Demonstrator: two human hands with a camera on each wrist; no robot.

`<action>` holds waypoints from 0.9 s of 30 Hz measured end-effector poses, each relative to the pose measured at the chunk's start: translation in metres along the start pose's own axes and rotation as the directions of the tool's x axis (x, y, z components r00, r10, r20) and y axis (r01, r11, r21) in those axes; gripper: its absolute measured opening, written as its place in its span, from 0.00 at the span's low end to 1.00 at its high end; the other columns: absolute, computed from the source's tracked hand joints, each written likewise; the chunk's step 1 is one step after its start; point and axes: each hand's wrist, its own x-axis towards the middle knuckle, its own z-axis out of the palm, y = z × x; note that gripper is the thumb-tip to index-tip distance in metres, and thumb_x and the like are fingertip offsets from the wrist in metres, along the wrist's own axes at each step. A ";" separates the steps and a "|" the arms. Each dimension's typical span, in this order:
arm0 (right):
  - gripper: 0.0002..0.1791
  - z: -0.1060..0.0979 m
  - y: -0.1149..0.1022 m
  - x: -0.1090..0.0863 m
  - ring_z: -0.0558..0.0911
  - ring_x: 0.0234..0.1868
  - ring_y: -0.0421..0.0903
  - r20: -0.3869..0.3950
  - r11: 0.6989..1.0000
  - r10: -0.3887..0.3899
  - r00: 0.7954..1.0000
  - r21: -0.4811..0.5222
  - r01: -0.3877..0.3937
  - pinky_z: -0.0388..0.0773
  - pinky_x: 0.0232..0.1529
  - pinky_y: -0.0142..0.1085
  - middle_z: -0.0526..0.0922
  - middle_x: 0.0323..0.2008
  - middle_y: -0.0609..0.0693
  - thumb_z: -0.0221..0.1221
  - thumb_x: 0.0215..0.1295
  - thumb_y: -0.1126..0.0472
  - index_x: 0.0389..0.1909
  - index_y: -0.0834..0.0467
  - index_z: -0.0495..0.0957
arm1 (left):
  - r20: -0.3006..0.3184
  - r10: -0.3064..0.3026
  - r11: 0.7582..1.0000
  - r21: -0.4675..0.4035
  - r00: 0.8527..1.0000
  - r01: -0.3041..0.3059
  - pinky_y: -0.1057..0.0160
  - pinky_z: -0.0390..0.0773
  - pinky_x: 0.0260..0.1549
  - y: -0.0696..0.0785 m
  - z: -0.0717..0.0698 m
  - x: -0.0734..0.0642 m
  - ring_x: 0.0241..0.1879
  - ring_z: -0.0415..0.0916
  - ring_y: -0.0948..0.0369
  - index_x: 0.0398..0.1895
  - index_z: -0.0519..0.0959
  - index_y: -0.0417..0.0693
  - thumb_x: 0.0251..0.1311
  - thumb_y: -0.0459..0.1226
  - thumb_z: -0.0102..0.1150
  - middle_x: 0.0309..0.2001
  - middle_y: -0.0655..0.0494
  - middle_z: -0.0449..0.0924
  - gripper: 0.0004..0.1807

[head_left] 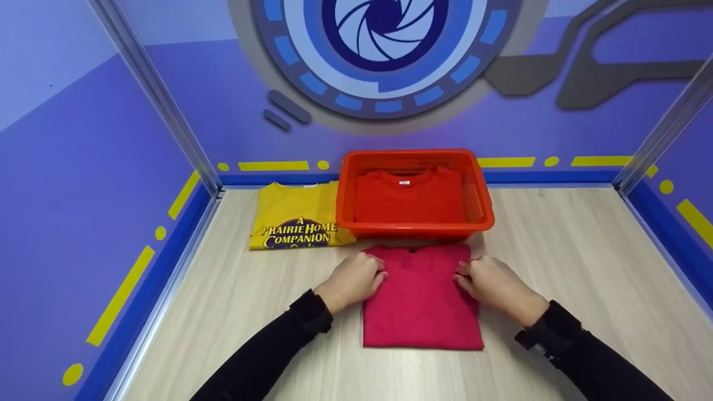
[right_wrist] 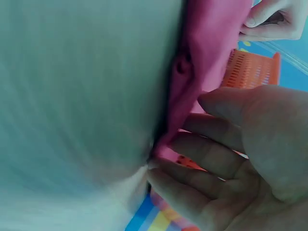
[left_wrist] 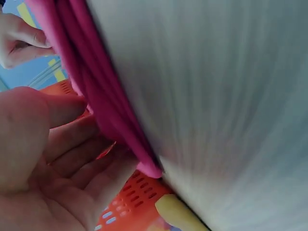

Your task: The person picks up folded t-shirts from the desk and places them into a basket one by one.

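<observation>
Your left hand [head_left: 352, 278] and right hand [head_left: 497, 285] pinch the side edges of the folded pink shirt [head_left: 422, 312], on the table [head_left: 562, 250] just in front of the basket [head_left: 415, 226] (it holds a folded red shirt [head_left: 409, 199]).

Between the left fingers [head_left: 376, 264] and right fingers [head_left: 464, 270], the first shirt [head_left: 420, 309] lies on the worktop [head_left: 557, 250]. Beyond them stands the basket [head_left: 415, 226], a second shirt [head_left: 409, 201] inside; farther left, past the left fingers, lies a third shirt [head_left: 295, 209].
</observation>
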 end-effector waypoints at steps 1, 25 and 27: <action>0.11 -0.002 0.001 0.001 0.80 0.22 0.44 -0.016 1.000 0.014 1.000 -0.001 -0.014 0.82 0.29 0.45 0.80 0.20 0.47 0.71 0.70 0.64 0.25 0.57 0.87 | -0.010 0.001 1.000 -0.002 1.000 -0.001 0.57 0.89 0.43 -0.002 -0.002 0.001 0.40 0.91 0.56 0.37 0.91 0.47 0.77 0.39 0.66 0.36 0.54 0.92 0.10; 0.08 0.019 0.014 0.035 0.87 0.52 0.69 -0.009 0.975 0.199 0.980 0.106 -0.197 0.84 0.56 0.61 0.87 0.44 0.67 0.68 0.71 0.67 0.44 0.69 0.85 | 0.218 -0.275 0.924 -0.210 0.937 0.320 0.52 0.87 0.60 -0.025 -0.008 0.029 0.53 0.88 0.51 0.64 0.86 0.36 0.74 0.39 0.68 0.59 0.41 0.90 0.21; 0.11 0.021 0.014 0.036 0.87 0.54 0.69 0.025 0.961 0.239 0.971 0.138 -0.240 0.84 0.58 0.61 0.88 0.47 0.69 0.65 0.73 0.66 0.48 0.70 0.85 | 0.219 -0.276 0.921 -0.217 0.936 0.323 0.52 0.87 0.59 -0.025 -0.009 0.030 0.51 0.88 0.51 0.63 0.86 0.36 0.73 0.38 0.67 0.58 0.42 0.91 0.21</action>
